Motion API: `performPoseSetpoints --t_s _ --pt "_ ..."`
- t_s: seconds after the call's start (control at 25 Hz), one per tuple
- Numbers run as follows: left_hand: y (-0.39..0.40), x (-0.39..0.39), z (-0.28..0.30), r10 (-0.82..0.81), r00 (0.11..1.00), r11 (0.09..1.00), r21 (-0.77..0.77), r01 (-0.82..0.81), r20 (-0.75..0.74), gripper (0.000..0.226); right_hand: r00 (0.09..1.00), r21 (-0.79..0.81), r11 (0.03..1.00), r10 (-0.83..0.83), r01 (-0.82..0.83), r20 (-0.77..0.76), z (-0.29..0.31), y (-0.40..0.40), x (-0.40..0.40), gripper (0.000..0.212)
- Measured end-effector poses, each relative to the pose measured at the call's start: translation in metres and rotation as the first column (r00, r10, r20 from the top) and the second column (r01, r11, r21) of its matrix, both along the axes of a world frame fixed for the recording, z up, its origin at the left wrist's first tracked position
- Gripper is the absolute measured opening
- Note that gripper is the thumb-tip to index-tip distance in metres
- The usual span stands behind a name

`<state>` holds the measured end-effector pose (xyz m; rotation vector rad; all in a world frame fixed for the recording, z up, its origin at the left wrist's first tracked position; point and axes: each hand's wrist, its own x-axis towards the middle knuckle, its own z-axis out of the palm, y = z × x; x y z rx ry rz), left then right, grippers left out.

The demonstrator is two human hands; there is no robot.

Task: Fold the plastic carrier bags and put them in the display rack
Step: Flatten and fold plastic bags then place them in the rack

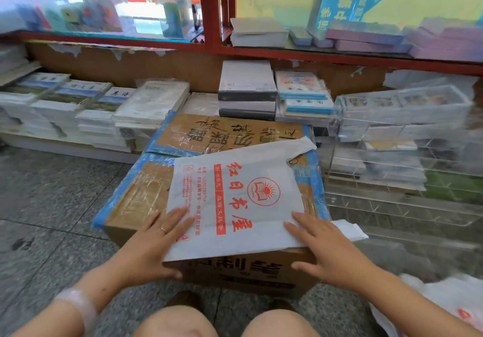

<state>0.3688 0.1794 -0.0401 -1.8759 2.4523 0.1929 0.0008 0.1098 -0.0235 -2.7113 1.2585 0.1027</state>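
White plastic carrier bag with red print (243, 195) lay flat on brown cardboard box with blue tape (146, 193), near edge overhanging box front. Left hand (154, 242) and right hand (326, 248) pressed near corners, fingers straight, gripping nothing. Clear acrylic display rack (392, 169) stood just right of box; speckled grey floor (47, 195) lay to left.

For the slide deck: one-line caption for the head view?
Both hands press a white carrier bag flat on a taped cardboard box.
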Motion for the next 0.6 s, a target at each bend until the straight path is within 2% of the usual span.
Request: performPoseSetpoints --t_s 0.04,0.08,0.16,0.24,0.32,0.36,0.44,0.48,0.6 --pt "0.005 -0.002 0.001 0.07 0.991 0.997 -0.013 -0.071 -0.114 0.085 0.999 -0.058 0.998 0.037 -0.035 0.022 -0.004 0.005 -0.004 0.079" --pt "0.005 -0.005 0.0 0.12 0.959 0.99 -0.044 -0.136 -0.257 0.071 0.992 -0.136 0.99 0.059 -0.044 0.11 -0.008 0.009 -0.008 0.074" --pt "0.005 -0.01 0.008 0.138 0.895 0.982 -0.058 -0.179 -0.424 0.066 0.956 -0.122 0.992 0.054 -0.019 0.29 -0.006 0.015 -0.019 0.05" --pt "0.008 -0.012 0.02 0.18 0.824 0.967 -0.055 -0.247 -0.537 0.055 0.948 -0.112 0.994 0.043 -0.008 0.315 0.006 0.016 -0.029 0.029" --pt "0.007 -0.013 0.035 0.259 0.656 0.938 0.024 -0.345 -0.709 0.033 0.945 -0.027 1.0 0.017 -0.008 0.327 0.03 0.011 -0.036 0.019" --pt "0.002 -0.013 0.041 0.311 0.534 0.909 0.083 -0.408 -0.786 0.023 0.947 0.043 0.999 -0.017 0.003 0.322 0.046 0.005 -0.037 0.028" --pt "-0.013 -0.014 0.047 0.416 0.337 0.83 0.201 -0.52 -0.845 0.017 0.966 0.152 0.988 -0.075 0.038 0.249 0.075 -0.015 -0.037 0.025" --pt "-0.021 -0.014 0.049 0.444 0.332 0.809 0.213 -0.548 -0.832 0.014 0.973 0.116 0.991 -0.086 0.062 0.213 0.086 -0.03 -0.035 0.021" --pt "-0.043 -0.011 0.042 0.552 0.397 0.746 0.222 -0.628 -0.733 0.013 0.966 -0.051 0.977 -0.194 0.205 0.17 0.101 -0.077 -0.015 0.015"
